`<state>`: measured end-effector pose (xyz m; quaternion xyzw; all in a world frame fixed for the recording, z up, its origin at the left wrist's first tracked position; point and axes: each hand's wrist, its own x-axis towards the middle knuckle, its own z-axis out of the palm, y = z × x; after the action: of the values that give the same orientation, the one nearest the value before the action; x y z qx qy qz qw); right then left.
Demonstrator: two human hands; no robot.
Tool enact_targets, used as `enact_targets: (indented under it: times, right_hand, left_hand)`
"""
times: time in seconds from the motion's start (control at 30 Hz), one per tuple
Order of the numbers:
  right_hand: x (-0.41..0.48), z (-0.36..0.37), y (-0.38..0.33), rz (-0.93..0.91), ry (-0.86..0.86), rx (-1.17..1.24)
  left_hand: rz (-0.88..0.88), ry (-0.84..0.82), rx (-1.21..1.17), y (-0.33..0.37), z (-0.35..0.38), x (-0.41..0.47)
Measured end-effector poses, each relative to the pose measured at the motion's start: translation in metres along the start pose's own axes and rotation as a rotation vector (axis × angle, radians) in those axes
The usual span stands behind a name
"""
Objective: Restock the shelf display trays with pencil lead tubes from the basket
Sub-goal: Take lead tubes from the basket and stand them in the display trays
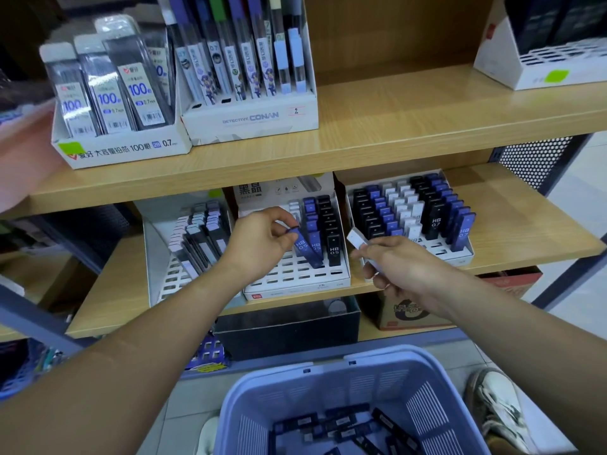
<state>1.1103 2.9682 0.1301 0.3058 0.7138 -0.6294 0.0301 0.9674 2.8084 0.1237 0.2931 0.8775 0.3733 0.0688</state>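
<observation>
**A tube in each hand**

Left of the left hand (pixel 259 241), a slanted tray (pixel 164 284) holds grey and white tubes (pixel 197 231). The left hand pinches a blue tube (pixel 305 247) marked HB 0.5, tilted over the middle tray (pixel 289 278), whose front slots stand open. The right hand (pixel 399 266) grips a white tube (pixel 358 239) beside the nearly full right tray (pixel 461 257). Below both hands, the basket (pixel 377 356) holds dark tubes (pixel 345 425) lying loose.

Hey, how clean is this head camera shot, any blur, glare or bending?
Head view: wide-angle bending tilts the shelf boards; a pink blur smears the left edge; soft glare on the clear packets top left; HB 0.5 print on the blue tube in the left hand reads clearly; tubes in the basket look soft.
</observation>
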Motion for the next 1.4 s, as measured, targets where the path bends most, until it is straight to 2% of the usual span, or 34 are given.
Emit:
enact_targets:
  times: [0.33, 0.67, 0.87, 1.0, 1.13, 1.3, 1.33, 1.4]
  right_hand:
    - [0.000, -0.002, 0.004, -0.038, -0.128, 0.007]
    - [0.002, -0.001, 0.004, -0.020, -0.096, 0.066]
    - [0.003, -0.001, 0.003, -0.014, -0.098, 0.112]
    - [0.000, -0.001, 0.003, -0.003, -0.110, 0.140]
    - [0.001, 0.001, 0.004, 0.017, -0.133, 0.163]
    - [0.002, 0.005, 0.005, 0.011, -0.154, 0.142]
    - [0.003, 0.005, 0.006, 0.007, -0.156, 0.128]
    - [0.003, 0.007, 0.007, -0.004, -0.160, 0.106]
  left_hand:
    - [0.174, -0.022, 0.184, 0.005, 0.013, 0.000]
    - [0.114, 0.015, 0.070, 0.001, 0.024, 0.005]
    - [0.166, 0.006, 0.184, 0.002, 0.020, 0.006]
    - [0.124, -0.023, 0.181, -0.007, 0.029, 0.003]
    - [0.127, 0.023, 0.170, -0.005, 0.036, 0.002]
    - [0.153, 0.051, 0.276, 0.010, 0.026, 0.006]
    - [0.123, 0.059, 0.198, 0.016, 0.023, 0.005]
    - [-0.019, -0.030, -0.201, 0.028, 0.017, 0.000]
